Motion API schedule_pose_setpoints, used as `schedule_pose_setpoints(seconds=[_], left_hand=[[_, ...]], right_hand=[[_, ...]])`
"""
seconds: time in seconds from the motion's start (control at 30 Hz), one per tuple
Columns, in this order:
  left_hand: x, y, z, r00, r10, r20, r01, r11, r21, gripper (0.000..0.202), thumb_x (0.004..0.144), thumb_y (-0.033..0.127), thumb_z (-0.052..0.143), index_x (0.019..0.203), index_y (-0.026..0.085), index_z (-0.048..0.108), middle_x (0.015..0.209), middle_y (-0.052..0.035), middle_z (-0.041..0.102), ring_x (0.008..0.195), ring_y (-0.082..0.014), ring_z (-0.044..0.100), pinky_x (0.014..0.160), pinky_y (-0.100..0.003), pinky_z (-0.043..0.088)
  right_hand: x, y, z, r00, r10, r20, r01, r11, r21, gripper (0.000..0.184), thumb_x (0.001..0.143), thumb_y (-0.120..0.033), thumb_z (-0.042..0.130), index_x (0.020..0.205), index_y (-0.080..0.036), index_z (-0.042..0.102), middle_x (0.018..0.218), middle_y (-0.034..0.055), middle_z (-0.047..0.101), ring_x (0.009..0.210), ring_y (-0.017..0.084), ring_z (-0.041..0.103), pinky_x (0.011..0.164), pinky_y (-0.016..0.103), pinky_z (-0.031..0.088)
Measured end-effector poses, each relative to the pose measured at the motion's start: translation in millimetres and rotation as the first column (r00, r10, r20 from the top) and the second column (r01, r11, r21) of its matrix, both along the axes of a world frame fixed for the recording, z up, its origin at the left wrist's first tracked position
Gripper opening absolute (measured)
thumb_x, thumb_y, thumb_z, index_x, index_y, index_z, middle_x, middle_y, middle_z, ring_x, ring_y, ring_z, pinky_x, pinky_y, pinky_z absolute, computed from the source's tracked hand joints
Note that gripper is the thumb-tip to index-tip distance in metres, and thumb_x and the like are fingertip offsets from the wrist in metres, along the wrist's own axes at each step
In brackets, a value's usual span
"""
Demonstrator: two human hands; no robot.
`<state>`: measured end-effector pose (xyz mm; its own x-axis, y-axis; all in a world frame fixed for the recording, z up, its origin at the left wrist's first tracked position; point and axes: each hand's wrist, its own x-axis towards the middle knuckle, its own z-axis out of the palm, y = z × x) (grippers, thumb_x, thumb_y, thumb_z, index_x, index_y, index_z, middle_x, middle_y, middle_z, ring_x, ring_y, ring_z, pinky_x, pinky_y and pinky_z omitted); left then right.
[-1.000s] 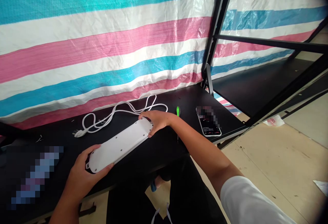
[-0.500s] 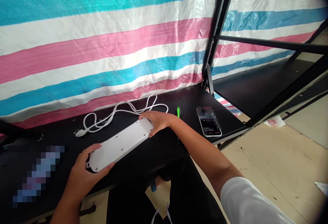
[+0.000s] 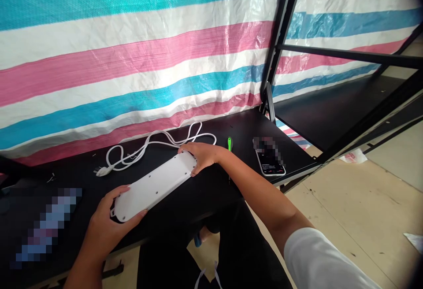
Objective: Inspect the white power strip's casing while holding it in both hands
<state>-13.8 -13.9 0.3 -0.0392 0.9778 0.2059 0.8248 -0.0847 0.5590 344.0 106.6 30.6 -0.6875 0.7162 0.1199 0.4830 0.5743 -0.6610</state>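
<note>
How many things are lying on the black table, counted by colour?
White: 2, flat white plastic power strip and its looped white cord
Green: 1, green-handled screwdriver
Black: 1, dark-screened smartphone
Total: 4, leaving out the blurred patch at the left

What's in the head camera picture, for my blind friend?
The left hand and right hand grip the two ends of a white power strip at a black table. Its cord, a green screwdriver and a phone lie nearby.

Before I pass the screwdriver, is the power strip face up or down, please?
Face down: the power strip shows a plain back with small holes, no sockets.
</note>
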Motion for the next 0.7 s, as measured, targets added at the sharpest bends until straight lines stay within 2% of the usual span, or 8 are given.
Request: schedule_pose_setpoints(seconds=[0.3, 0.7], left_hand=[[-0.6, -0.4, -0.7, 0.999, 0.001, -0.038, -0.002, 1.000, -0.015, 0.074, 0.072, 0.063, 0.077, 0.136, 0.030, 0.058, 0.141, -0.0088, 0.064, 0.126, -0.0388, 0.062, 0.109, -0.051, 0.051], [-0.2, -0.1, -1.6, 0.999, -0.030, -0.031, 0.029, 0.999, -0.017, 0.073, 0.075, 0.063, 0.074, 0.138, 0.031, 0.056, 0.148, -0.0084, 0.059, 0.134, -0.0396, 0.058, 0.116, -0.054, 0.048]], right_hand=[[5.5, 3.7, 1.1, 1.000, 0.009, 0.029, -0.008, 0.999, -0.053, 0.091, 0.062, -0.041, 0.095, 0.142, -0.022, 0.056, 0.130, 0.0099, 0.066, 0.108, 0.030, 0.066, 0.089, 0.038, 0.054], [3.7, 0.8, 5.3, 0.998, -0.004, 0.066, 0.007, 0.999, -0.050, 0.090, 0.063, -0.043, 0.094, 0.141, -0.021, 0.056, 0.131, 0.0110, 0.065, 0.111, 0.031, 0.065, 0.089, 0.038, 0.053]])
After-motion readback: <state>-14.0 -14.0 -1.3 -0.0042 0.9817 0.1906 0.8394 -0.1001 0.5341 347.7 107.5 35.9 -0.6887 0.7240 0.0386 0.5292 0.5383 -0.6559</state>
